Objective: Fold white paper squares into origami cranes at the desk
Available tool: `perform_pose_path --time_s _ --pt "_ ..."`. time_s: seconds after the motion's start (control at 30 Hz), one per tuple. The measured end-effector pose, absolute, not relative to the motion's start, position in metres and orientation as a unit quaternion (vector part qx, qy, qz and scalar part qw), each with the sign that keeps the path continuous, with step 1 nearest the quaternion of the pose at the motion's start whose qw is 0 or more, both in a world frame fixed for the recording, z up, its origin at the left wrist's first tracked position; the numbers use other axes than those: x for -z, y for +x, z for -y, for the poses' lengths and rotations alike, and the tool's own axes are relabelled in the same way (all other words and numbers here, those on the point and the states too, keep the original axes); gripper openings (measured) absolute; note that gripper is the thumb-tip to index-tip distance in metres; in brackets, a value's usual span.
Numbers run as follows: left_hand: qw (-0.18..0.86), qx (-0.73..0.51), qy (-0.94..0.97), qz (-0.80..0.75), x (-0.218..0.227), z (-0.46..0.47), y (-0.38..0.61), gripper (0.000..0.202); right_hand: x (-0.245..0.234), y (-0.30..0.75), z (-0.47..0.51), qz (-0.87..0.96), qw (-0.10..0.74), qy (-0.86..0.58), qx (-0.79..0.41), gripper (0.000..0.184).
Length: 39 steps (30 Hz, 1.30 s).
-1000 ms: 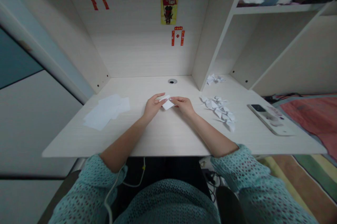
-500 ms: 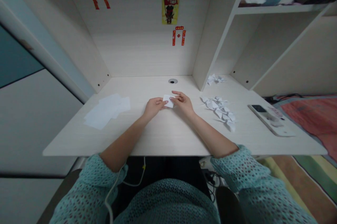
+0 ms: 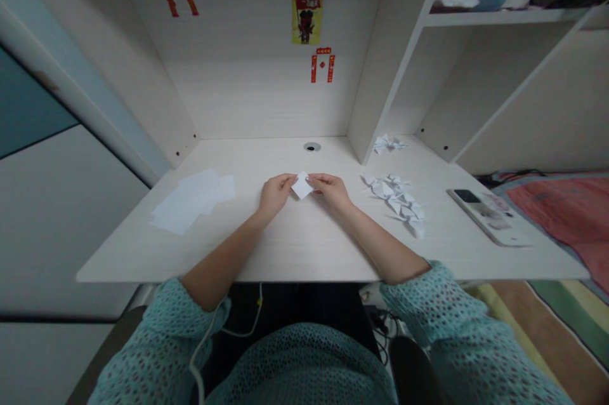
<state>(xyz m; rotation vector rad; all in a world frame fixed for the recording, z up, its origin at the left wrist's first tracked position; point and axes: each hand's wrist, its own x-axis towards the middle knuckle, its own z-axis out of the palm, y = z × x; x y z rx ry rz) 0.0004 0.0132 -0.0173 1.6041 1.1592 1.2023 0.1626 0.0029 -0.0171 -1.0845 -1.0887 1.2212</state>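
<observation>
Both arms reach forward, the left forearm and right forearm bare and slanting inward so the hands meet up roughly in the middle. The left hand is turned with its back mostly outward, fingers pointing over at the other hand, thumb and fingertips pinched together. The right hand pretty much mirrors that, also pinching, its fingers bent. The fingertips of both hands are super near each other, but there's a gap between them.
</observation>
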Motion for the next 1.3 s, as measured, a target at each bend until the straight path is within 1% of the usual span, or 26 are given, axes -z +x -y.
perform_pose_path --time_s 0.17,0.4,0.73,0.8,0.97,1.03,1.2,1.3 --pt "0.333 -0.465 0.663 -0.482 0.017 -0.011 0.000 0.026 0.016 0.160 0.001 0.462 0.560 -0.455 -0.515 0.036" --pt "0.316 -0.450 0.658 -0.514 0.007 -0.002 0.001 0.024 0.018 0.159 0.000 0.451 0.565 -0.445 -0.528 0.033" --pt "0.377 -0.396 0.670 -0.502 0.005 -0.004 0.004 0.035 0.024 0.159 -0.004 0.460 0.565 -0.413 -0.546 0.031" --pt "0.393 -0.398 0.666 -0.494 0.006 -0.006 0.003 0.035 0.022 0.159 -0.004 0.469 0.564 -0.416 -0.538 0.031" --pt "0.388 -0.373 0.690 -0.484 0.007 -0.006 0.001 0.038 0.018 0.158 -0.001 0.499 0.573 -0.424 -0.493 0.034" --pt "0.414 -0.373 0.684 -0.472 0.008 -0.006 0.002 0.040 0.016 0.159 0.000 0.494 0.571 -0.438 -0.488 0.035" --pt "0.516 -0.394 0.626 -0.432 0.013 -0.008 0.005 0.046 0.017 0.159 0.001 0.474 0.573 -0.446 -0.498 0.034" --pt "0.544 -0.393 0.605 -0.427 0.015 -0.010 0.005 0.046 0.018 0.159 0.000 0.478 0.576 -0.447 -0.489 0.033"
